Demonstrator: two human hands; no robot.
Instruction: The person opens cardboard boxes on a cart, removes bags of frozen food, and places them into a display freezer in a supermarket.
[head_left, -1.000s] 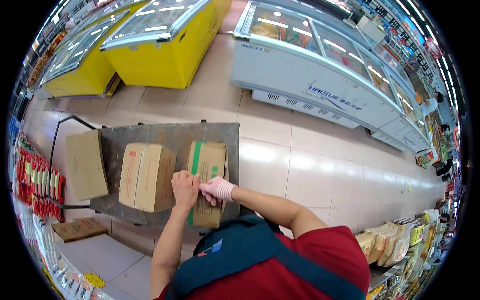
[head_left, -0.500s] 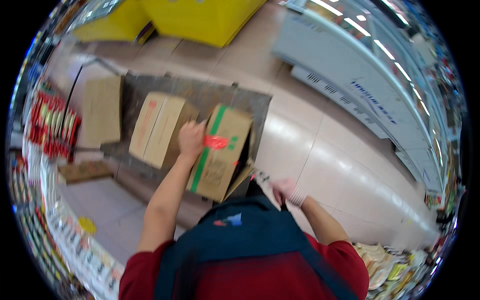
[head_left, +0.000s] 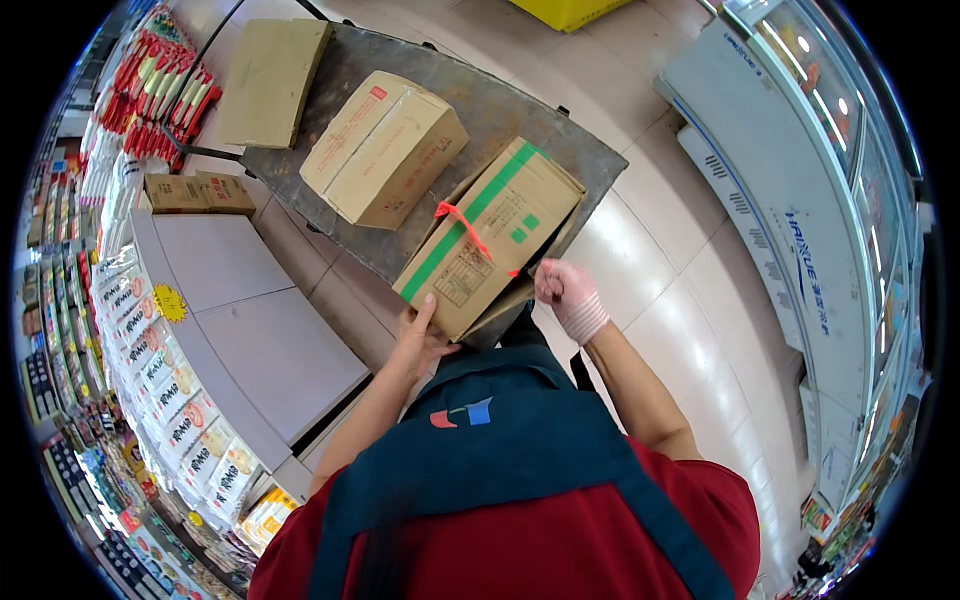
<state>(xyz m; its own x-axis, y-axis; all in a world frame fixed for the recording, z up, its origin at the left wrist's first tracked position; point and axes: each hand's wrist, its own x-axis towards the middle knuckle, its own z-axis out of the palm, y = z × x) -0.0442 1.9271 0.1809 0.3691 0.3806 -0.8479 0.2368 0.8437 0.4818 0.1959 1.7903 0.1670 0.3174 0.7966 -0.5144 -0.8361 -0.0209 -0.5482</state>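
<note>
Pressing its thumb to a corner of the green-taped brown cardboard box (head_left: 508, 222), the left hand (head_left: 418, 347) hides whether its fingers clamp. The pink-gloved right hand (head_left: 566, 296) curls its fingers together beside the box, which sits by the end edge of the grey metal cart (head_left: 505, 110).

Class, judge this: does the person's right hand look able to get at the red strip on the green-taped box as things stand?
Probably yes: the gloved right hand is just beside the green-taped box, and the red strip lies uncovered on top, with nothing visible between.
</note>
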